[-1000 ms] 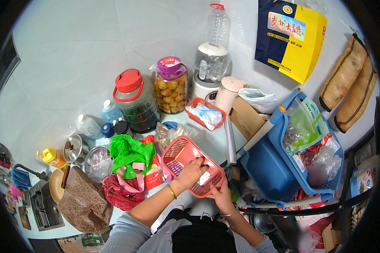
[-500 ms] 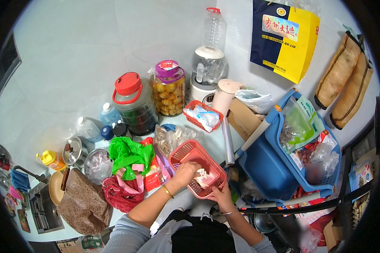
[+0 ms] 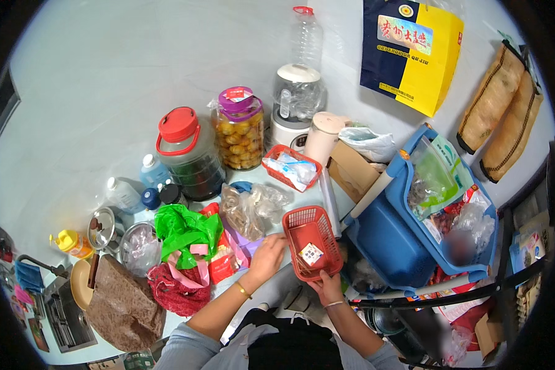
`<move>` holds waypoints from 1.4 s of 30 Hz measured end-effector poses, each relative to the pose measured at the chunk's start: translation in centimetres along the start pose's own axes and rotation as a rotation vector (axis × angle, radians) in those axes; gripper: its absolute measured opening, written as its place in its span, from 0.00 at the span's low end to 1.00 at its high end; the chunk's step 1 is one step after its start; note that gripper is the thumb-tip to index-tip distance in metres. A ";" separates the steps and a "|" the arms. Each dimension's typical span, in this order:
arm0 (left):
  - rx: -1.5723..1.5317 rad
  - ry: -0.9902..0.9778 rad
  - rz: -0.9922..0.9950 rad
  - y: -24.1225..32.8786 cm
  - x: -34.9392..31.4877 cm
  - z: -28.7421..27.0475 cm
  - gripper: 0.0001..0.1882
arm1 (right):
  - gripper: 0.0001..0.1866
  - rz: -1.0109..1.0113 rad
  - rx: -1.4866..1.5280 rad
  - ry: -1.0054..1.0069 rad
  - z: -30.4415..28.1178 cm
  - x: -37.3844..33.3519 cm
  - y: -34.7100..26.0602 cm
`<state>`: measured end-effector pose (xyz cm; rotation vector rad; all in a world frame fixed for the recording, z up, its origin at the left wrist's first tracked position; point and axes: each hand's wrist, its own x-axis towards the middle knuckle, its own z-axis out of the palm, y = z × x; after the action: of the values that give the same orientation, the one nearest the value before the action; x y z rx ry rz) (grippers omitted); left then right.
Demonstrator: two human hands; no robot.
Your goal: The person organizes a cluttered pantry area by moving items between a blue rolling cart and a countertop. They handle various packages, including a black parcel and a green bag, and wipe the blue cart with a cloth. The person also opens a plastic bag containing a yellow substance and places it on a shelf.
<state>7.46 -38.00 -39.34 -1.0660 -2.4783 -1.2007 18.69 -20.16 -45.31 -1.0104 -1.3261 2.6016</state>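
My right hand [image 3: 328, 288] grips a red plastic basket [image 3: 297, 219] by its near end, held above the front of the counter. Inside lies a small whitish packet or box with a patterned face [image 3: 310, 254], beside some thin brownish pieces too small to name. My left hand [image 3: 269, 258] is just left of the basket, fingers bent near its side wall. Whether it touches the basket, or has anything in the fingers, I cannot make out. Close by on the counter lie clear plastic bags [image 3: 246, 209] and a purple bag [image 3: 245, 244].
Behind stand a red-lidded jar [image 3: 194, 160], a purple-lidded jar of yellow fruit [image 3: 240, 139] and another red basket [image 3: 314, 179]. Green plastic bag [image 3: 188, 228] and red knitted cloth [image 3: 177, 290] lie left. Right stands a blue tiered basket rack [image 3: 394, 231]; plastic-wrap roll [image 3: 329, 200] lies before it.
My left hand has let go of the small packet and drawn out to the left of the basket. The packet now rests in the basket, which has shifted slightly right and turned more upright.
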 end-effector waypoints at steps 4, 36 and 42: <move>0.011 -0.155 -0.131 -3.4 -7.1 2.2 0.08 | 0.23 -0.074 0.120 0.081 0.0 3.8 1.3; 0.081 -0.062 -0.375 2.4 -17.0 9.0 0.11 | 0.33 0.318 -1.245 0.281 -19.1 25.4 10.1; 0.021 -0.052 -0.501 4.6 -19.6 11.0 0.15 | 0.32 0.120 -1.640 0.314 -21.3 31.3 13.4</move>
<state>26.19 -38.21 -52.51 -0.4809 -2.8925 -1.2697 9.55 -3.47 -80.67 -1.3722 -3.1921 0.7541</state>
